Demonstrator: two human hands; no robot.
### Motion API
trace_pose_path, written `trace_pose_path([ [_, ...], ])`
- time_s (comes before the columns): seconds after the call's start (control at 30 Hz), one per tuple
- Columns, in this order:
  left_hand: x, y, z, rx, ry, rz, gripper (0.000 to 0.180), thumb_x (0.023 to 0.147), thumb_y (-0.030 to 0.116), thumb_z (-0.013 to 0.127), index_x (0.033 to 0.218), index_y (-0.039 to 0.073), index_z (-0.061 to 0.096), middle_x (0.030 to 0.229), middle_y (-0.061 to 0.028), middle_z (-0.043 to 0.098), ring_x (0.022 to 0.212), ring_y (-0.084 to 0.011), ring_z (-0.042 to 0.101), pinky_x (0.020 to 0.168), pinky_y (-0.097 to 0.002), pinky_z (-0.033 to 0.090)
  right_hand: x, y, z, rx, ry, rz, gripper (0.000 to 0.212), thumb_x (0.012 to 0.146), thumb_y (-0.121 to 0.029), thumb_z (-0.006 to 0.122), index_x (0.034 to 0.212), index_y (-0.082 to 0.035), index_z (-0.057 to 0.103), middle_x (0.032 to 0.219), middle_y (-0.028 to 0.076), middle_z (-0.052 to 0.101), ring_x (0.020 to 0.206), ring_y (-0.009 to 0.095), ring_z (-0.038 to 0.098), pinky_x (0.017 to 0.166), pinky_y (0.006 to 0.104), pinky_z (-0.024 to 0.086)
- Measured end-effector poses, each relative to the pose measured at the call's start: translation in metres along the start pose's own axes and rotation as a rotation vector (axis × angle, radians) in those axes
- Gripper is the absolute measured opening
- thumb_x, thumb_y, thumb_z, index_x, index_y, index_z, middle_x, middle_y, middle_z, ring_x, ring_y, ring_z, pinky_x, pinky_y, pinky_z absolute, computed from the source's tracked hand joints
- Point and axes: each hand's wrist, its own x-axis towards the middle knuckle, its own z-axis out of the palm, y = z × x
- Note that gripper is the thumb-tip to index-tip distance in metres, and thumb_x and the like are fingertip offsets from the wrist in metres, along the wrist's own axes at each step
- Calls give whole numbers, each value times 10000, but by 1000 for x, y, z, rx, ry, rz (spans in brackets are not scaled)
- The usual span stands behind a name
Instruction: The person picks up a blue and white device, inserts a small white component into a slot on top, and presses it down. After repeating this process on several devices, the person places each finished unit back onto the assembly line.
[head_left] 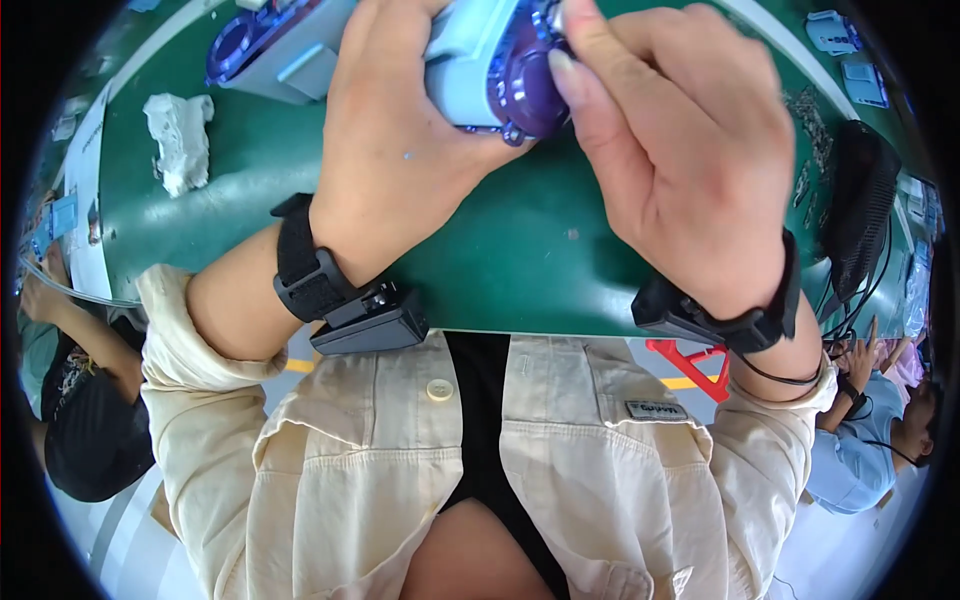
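Observation:
My left hand [395,160] is wrapped round a light blue plastic housing [462,95] with a dark blue-purple, see-through round end [535,85]. It holds the housing above the green table, with that end turned to the right. Thumb and forefinger of my right hand [690,150] are pinched together at the upper right rim of the round end. A bit of something whitish shows at those fingertips, too small to name. Left of my left hand lies a second light blue housing [285,65] with a dark blue end.
Crumpled white material [180,142] lies on the green table [500,255] at left. To the right are small metal parts [815,140] and a black mesh-covered thing [860,200] with cables. More blue housings [850,60] stand far right. Other people [865,430] sit on both sides.

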Motion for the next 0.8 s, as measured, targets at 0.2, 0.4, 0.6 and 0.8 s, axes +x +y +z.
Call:
trace_pose_path([
  [0.2,24,68,-2,551,-418,-826,751,674,115,878,1273,56,428,1111,-82,552,1021,-161,577,867,-296,483,11,27,6,707,135,133,365,944,-168,603,1261,12,589,1123,97,613,1017,147,584,846,265,481],
  [0.4,20,71,1,510,-443,-765,759,681,109,872,1263,64,386,1087,-79,561,1007,-152,584,843,-300,492,6,7,24,1352,-105,437,486,985,-271,530,1377,4,444,1227,101,558,1138,152,539,959,292,450],
  [0.6,20,69,1,477,-445,-884,778,679,125,875,1263,62,365,1116,-87,544,1024,-160,574,849,-307,488,4,4,27,1304,-25,310,447,999,-292,492,1329,8,468,1222,99,557,1090,153,561,942,296,460],
  [0.8,21,58,5,441,-339,-784,924,614,256,911,1322,33,360,1229,-161,435,1131,-312,488,946,-398,441,23,16,23,1176,-34,317,402,1003,-283,476,1283,3,514,1157,76,580,1038,135,575,907,286,472],
])
